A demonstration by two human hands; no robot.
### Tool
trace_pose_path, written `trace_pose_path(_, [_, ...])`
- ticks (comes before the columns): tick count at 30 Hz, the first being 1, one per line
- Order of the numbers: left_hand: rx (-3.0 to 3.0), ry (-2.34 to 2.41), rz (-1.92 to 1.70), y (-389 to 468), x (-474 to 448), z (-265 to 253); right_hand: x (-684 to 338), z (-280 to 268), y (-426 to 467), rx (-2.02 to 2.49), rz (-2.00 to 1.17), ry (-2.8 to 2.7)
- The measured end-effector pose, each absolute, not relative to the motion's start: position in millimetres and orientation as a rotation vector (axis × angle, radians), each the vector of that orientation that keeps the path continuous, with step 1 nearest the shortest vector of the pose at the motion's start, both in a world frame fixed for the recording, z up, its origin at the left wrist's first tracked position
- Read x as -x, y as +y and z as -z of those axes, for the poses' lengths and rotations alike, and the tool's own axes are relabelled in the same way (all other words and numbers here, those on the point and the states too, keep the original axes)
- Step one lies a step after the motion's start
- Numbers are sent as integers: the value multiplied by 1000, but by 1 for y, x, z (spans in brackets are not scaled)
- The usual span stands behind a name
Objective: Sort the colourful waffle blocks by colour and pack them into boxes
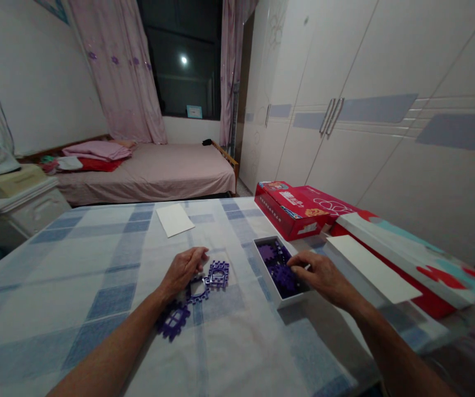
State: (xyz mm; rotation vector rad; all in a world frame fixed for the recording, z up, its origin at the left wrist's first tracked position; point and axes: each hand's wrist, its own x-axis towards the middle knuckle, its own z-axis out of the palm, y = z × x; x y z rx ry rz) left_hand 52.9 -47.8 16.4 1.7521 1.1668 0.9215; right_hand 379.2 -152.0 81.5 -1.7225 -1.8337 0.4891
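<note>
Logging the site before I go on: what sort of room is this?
Probably a bedroom: a bed stands by the window, with pink curtains, and a tall wardrobe runs along the right.

Left hand (183,270) and right hand (320,273) are bare. The left forearm (113,336) is uncovered to the bottom edge, the right forearm (394,336) to the lower right; both narrow toward the wrists.

three purple toothed pieces (173,321) flat in slanting row; more pieces (284,277) inside open white box (292,300)
</note>
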Motion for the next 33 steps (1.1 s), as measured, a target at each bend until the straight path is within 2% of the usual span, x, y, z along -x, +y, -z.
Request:
trace_pose_path(5, [-1754,1160,-928,-46,-53,-14,-379,-72,-143,1780,-2,-1788])
trace_pose_path(7, [-1749,1158,-927,-46,-53,-14,-375,-65,-142,1764,81,-1880])
trace_pose_path(11, [-1753,1160,-928,-47,-53,-14,-365,-58,-144,1650,-54,-2018])
trace_pose_path(16, [-1758,1178,-931,-48,-53,-16,-366,-54,-136,1712,59,-1898])
trace_pose_path(21, [-1774,1171,-917,-48,-53,-17,-363,-52,-127,1772,13,-1972])
trace_pose_path(27, [-1763,1168,-925,-49,-54,-19,-340,-72,-134,1702,89,-1908])
trace_pose_path(33, [-1717,1148,-954,-49,-54,-21,-269,-83,-145,1362,-279,-2189])
